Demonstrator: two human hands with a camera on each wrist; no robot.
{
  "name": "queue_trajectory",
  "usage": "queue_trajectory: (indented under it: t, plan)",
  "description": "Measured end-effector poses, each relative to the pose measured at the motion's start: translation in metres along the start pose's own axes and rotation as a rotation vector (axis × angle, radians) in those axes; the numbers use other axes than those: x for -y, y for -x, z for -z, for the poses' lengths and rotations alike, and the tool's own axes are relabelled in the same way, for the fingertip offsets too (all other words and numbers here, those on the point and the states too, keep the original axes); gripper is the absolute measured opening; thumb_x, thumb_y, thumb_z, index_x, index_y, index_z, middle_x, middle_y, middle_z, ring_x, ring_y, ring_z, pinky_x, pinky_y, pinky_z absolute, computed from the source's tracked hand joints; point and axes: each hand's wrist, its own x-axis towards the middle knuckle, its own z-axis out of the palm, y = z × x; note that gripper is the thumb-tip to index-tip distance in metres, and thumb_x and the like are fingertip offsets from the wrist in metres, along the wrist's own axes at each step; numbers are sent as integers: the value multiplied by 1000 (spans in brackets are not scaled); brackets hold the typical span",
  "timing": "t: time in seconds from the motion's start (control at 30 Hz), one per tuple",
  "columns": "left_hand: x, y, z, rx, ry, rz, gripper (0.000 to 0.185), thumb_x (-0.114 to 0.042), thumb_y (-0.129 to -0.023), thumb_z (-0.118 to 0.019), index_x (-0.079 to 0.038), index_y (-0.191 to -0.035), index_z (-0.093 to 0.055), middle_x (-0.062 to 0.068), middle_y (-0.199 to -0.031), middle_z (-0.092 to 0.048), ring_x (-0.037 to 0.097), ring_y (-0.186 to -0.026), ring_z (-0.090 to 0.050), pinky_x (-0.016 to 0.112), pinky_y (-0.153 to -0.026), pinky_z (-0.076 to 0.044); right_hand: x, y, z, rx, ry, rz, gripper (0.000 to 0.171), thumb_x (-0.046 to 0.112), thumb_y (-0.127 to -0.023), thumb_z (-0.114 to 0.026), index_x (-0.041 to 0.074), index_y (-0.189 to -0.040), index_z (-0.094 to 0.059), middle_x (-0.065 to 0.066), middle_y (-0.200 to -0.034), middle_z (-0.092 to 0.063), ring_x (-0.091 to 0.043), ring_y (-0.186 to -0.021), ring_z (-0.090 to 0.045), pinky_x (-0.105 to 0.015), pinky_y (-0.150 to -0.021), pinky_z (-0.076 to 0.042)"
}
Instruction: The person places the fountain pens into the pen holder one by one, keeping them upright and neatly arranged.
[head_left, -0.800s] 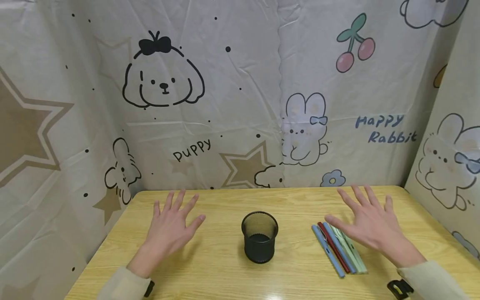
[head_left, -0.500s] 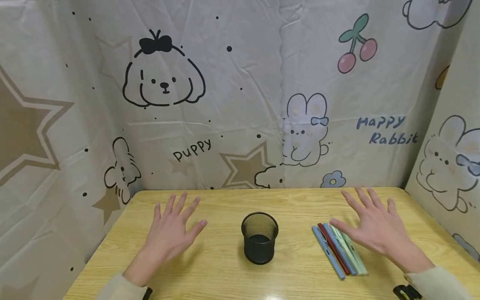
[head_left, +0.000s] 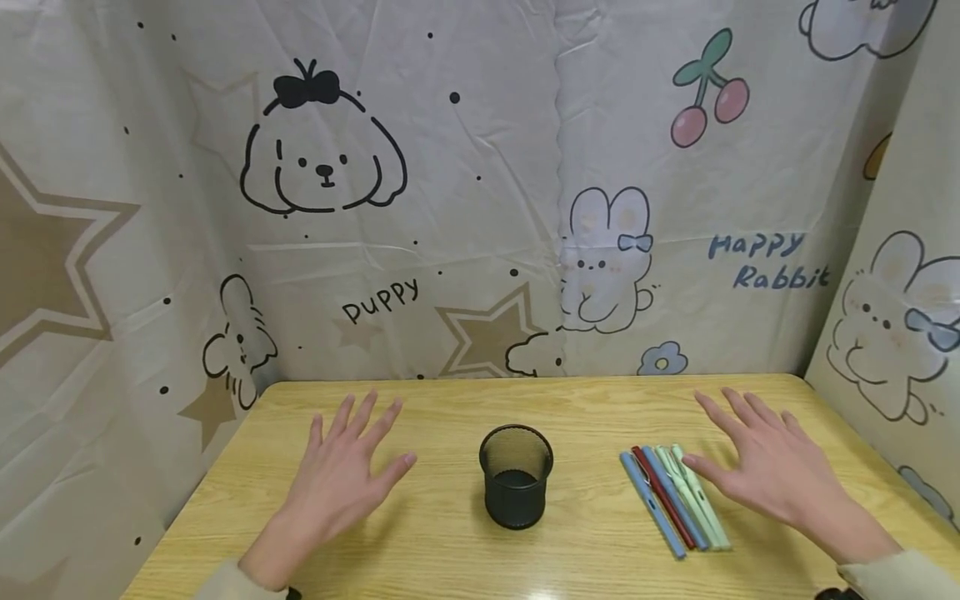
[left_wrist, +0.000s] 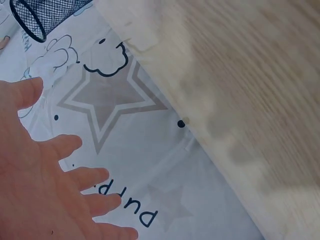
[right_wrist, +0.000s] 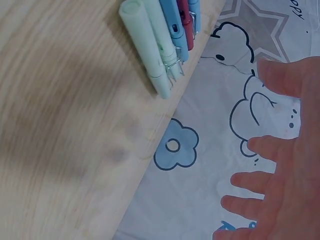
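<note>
A black mesh pen cup stands upright in the middle of the wooden table; its rim also shows in the left wrist view. Several pens in blue, red and pale green lie side by side to its right, seen too in the right wrist view. My left hand hovers flat with fingers spread left of the cup, holding nothing. My right hand is spread open just right of the pens, its thumb close above the green ones.
A cartoon-printed cloth backdrop closes off the table at the back and on both sides. The table's far edge meets the cloth. Bare wood lies between the cup and each hand.
My right hand has slid a little to the right and toward me, uncovering more of the green pens. The left hand has hardly moved.
</note>
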Motion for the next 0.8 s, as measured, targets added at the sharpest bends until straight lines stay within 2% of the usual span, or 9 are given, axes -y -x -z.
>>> queue_trajectory:
  t: [0.17, 0.27, 0.33, 0.43, 0.57, 0.8]
  plan:
    - [-4, 3, 0, -6, 1, -7, 79, -72, -102, -46, -25, -164, -40, 16, -168, -32, 47, -154, -23, 77, -116, -14, -3, 5, 0, -1, -3, 8, 93, 68, -94, -65, 11, -162, -41, -36, -157, -38, -63, -137, -38, -81, -107, -24]
    - [-7, 4, -1, -12, 11, -14, 78, -70, -101, -51, -24, -164, -41, 16, -168, -33, 47, -154, -24, 77, -116, -16, -5, 7, 0, 0, -1, 8, 92, 68, -93, -68, 11, -162, -43, -35, -156, -41, -62, -134, -43, -79, -104, -32]
    - [-9, 5, -2, -14, 26, -19, 78, -68, -101, -55, -23, -164, -42, 16, -168, -33, 46, -154, -25, 77, -116, -16, -6, 8, 0, -1, -5, 5, 92, 67, -91, -70, 11, -160, -46, -34, -154, -44, -61, -131, -46, -77, -97, -41]
    - [-13, 5, -3, -16, 36, -33, 80, -68, -99, -57, -23, -163, -43, 16, -167, -35, 46, -153, -27, 77, -115, -19, -8, 9, 0, 5, -11, -2, 91, 66, -88, -75, 11, -156, -51, -31, -150, -50, -58, -125, -53, -68, -76, -53]
    - [-19, 6, -4, -16, 33, -47, 84, -71, -96, -59, -22, -162, -44, 16, -166, -37, 46, -153, -29, 76, -115, -22, -11, 11, -1, 34, -28, -17, 91, 64, -83, -80, 8, -151, -57, -30, -142, -58, -56, -117, -58, -57, -61, -54]
    - [-28, 5, -7, 1, 87, -54, 91, -67, -91, -71, -21, -164, -41, 15, -166, -38, 43, -154, -27, 73, -118, -20, -20, 13, -4, 86, -126, -42, 86, 60, -82, -84, 6, -145, -62, -31, -137, -61, -56, -111, -62, -46, -53, -51]
